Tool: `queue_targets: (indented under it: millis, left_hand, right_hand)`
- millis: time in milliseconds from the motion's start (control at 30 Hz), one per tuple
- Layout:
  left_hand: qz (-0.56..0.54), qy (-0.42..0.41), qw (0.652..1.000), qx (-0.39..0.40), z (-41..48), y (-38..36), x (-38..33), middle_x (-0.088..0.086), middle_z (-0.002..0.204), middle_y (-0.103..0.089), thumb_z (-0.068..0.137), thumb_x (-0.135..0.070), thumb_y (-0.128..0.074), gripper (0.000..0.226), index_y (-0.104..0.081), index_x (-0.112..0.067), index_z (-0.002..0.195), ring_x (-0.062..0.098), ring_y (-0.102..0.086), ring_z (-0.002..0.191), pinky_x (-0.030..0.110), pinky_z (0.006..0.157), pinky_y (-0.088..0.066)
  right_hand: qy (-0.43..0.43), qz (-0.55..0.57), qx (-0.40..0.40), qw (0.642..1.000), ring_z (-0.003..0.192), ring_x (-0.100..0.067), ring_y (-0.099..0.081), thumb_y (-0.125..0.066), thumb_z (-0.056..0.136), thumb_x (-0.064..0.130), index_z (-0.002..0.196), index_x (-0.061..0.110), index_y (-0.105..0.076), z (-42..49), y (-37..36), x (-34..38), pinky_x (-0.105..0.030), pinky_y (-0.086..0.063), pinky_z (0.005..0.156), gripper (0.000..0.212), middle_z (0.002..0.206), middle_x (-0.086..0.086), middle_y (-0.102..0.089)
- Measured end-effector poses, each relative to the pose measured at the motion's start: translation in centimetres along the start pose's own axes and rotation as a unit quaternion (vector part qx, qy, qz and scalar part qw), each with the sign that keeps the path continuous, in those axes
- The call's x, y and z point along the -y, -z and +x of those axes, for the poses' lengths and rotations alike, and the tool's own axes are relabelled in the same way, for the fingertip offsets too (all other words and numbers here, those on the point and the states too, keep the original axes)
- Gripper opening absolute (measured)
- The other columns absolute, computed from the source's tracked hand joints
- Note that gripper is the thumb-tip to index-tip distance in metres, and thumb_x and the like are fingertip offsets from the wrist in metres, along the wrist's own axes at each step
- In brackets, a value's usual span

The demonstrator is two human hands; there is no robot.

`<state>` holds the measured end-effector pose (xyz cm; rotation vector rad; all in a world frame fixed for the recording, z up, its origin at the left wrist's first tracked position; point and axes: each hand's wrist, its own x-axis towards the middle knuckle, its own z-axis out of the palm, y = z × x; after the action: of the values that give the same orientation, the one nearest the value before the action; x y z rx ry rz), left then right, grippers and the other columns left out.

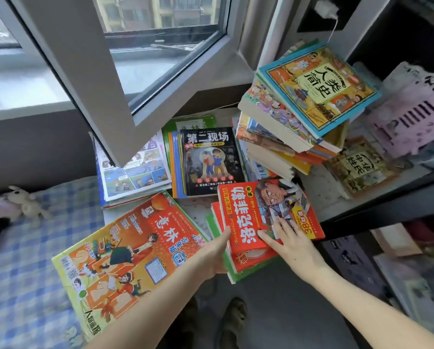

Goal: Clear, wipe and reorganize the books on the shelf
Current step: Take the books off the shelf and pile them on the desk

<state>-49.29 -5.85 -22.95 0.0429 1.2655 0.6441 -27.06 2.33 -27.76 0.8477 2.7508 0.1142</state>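
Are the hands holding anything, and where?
The left hand grips the red-topped book pile at its left edge; the right hand just rests flat on the top red book.

Read 第二现场 in white on the black paperback (212, 159). Made out 人类简史 on the blue-bordered illustrated book (319, 89), 中华姓氏 on the brown picture book (359, 167), 意林 and 少年版 on the orange magazine (125, 260). Saw 洛克菲勒, Rockefeller and 38 on the red paperback (246, 217).

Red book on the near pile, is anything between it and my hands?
Nothing visible. The right hand lies flat on the red book, and the left hand touches the left edge of the pile.
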Motion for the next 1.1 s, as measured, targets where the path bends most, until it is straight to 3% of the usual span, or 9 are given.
queue_targets:
  millis: [67, 167, 333, 400, 533, 667, 800, 967, 1100]
  left_hand:
    - [0.031, -0.008, 0.999, -0.004, -0.6, 0.0, -0.8, 0.008, 0.099, -0.068, 0.098, -0.041, -0.045, 0.033, -0.055, -0.011, 0.107, 0.022, -0.066, 0.085, 0.034, 0.073, -0.054]
    - [0.166, -0.083, 0.981, -0.052, -1.5, 0.1, -2.4, 0.001, 0.09, -0.067, 0.097, -0.038, -0.05, 0.032, -0.059, -0.009, 0.107, 0.017, -0.064, 0.087, 0.036, 0.091, -0.05]
    - [0.293, -0.181, 0.937, -0.055, -3.5, -1.5, -5.0, 0.001, 0.098, -0.07, 0.097, -0.036, -0.052, 0.032, -0.06, -0.011, 0.115, 0.012, -0.065, 0.084, 0.028, 0.079, -0.051]
    - [0.355, -0.22, 0.908, -0.036, -4.7, -3.0, -5.8, 0.003, 0.108, -0.066, 0.097, -0.033, -0.052, 0.03, -0.058, -0.012, 0.118, 0.016, -0.063, 0.095, 0.032, 0.087, -0.052]
    - [0.403, -0.26, 0.877, 0.032, -7.3, -7.1, -6.7, -0.002, 0.107, -0.067, 0.095, -0.036, -0.056, 0.03, -0.057, -0.019, 0.119, 0.015, -0.065, 0.097, 0.035, 0.092, -0.053]
    - [0.465, -0.318, 0.821, 0.092, -10.3, -12.5, -5.5, -0.01, 0.11, -0.066, 0.094, -0.041, -0.055, 0.027, -0.059, -0.028, 0.117, 0.006, -0.063, 0.1, 0.03, 0.097, -0.049]
    - [0.512, -0.386, 0.757, 0.125, -13.0, -17.8, -3.7, -0.029, 0.09, -0.06, 0.095, -0.036, -0.054, 0.01, -0.055, -0.042, 0.087, -0.018, -0.055, 0.082, 0.002, 0.072, -0.042]
    - [0.54, -0.438, 0.7, 0.163, -14.4, -26.7, -2.1, -0.019, 0.094, -0.068, 0.094, -0.029, -0.054, 0.012, -0.064, -0.031, 0.1, -0.014, -0.061, 0.083, 0.004, 0.074, -0.045]
    - [0.505, -0.505, 0.677, 0.178, -14.6, -35.8, -0.5, -0.018, 0.089, -0.069, 0.092, -0.019, -0.056, 0.014, -0.067, -0.028, 0.095, -0.015, -0.061, 0.081, 0.002, 0.068, -0.041]
  right_hand:
    - [-0.015, 0.009, -0.006, 1.0, 0.106, -0.041, -0.063, -0.096, 0.028, 0.015, 0.134, 0.015, -0.045, -0.1, 0.6, 0.6, -0.052, -0.053, 0.086, 0.118, 0.116, -0.028, -0.063]
    - [-0.065, 0.033, -0.028, 0.997, 0.098, -0.033, -0.068, -0.096, 0.028, 0.022, 0.116, 0.013, -0.067, -0.6, 2.3, 1.4, -0.047, -0.053, 0.087, 0.093, 0.109, -0.017, -0.069]
    - [-0.179, 0.127, -0.08, 0.972, 0.098, -0.02, -0.067, -0.075, 0.079, 0.03, 0.111, 0.018, -0.07, -3.5, 8.2, 1.1, -0.036, -0.053, 0.085, 0.035, 0.107, 0.003, -0.07]
    - [-0.226, 0.158, -0.104, 0.955, 0.104, -0.014, -0.065, -0.063, 0.09, 0.034, 0.119, 0.023, -0.067, -5.9, 10.6, 0.6, -0.032, -0.051, 0.087, 0.032, 0.114, 0.008, -0.068]
    - [-0.275, 0.165, -0.214, 0.923, 0.072, -0.01, -0.069, -0.07, 0.081, 0.028, 0.098, 0.025, -0.075, -10.7, 15.5, -0.6, -0.031, -0.058, 0.06, 0.018, 0.084, 0.011, -0.074]
    - [-0.336, 0.151, -0.28, 0.886, 0.07, -0.007, -0.069, -0.063, 0.081, 0.03, 0.092, 0.024, -0.077, -16.4, 19.8, -1.7, -0.028, -0.058, 0.062, 0.019, 0.079, 0.012, -0.074]
    - [-0.382, 0.13, -0.363, 0.84, 0.073, -0.003, -0.069, -0.053, 0.086, 0.041, 0.094, 0.025, -0.077, -22.0, 22.6, -4.1, -0.029, -0.057, 0.062, 0.029, 0.086, 0.014, -0.074]
    - [-0.441, 0.093, -0.463, 0.763, 0.082, 0.009, -0.061, -0.053, 0.084, 0.044, 0.094, 0.025, -0.076, -29.8, 23.6, -9.2, -0.005, -0.045, 0.073, 0.032, 0.085, 0.019, -0.071]
    - [-0.482, 0.096, -0.49, 0.719, 0.081, 0.004, -0.063, -0.069, 0.083, 0.034, 0.093, 0.027, -0.075, -36.8, 23.5, -13.7, -0.018, -0.048, 0.071, 0.013, 0.077, 0.024, -0.067]
